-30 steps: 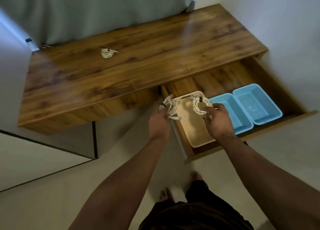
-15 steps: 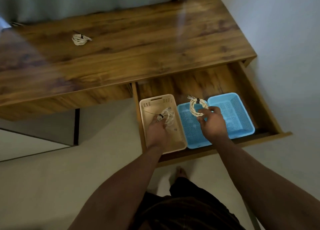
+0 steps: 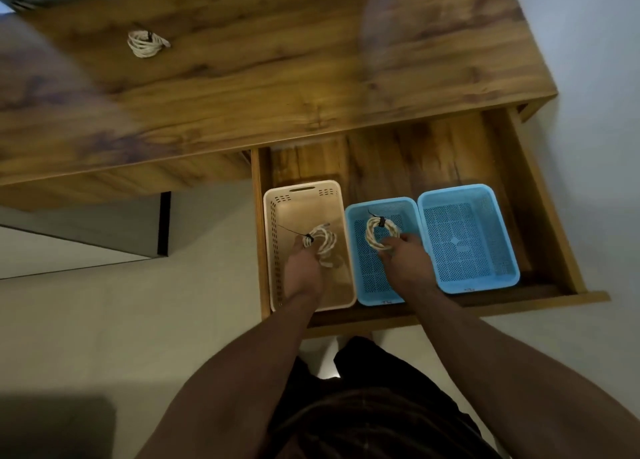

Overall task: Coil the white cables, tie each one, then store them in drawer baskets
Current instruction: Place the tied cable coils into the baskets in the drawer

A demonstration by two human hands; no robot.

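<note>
While the wooden desk fills the top of the view, its drawer stands pulled out with three baskets side by side: a beige basket, a middle blue basket and a right blue basket. Inside the beige one the left hand grips a tied white coil. The right hand pinches a second coil low in the middle blue basket. A third coil lies on the desk.

Desk cropped, blurred; left hand grip unclear
</note>
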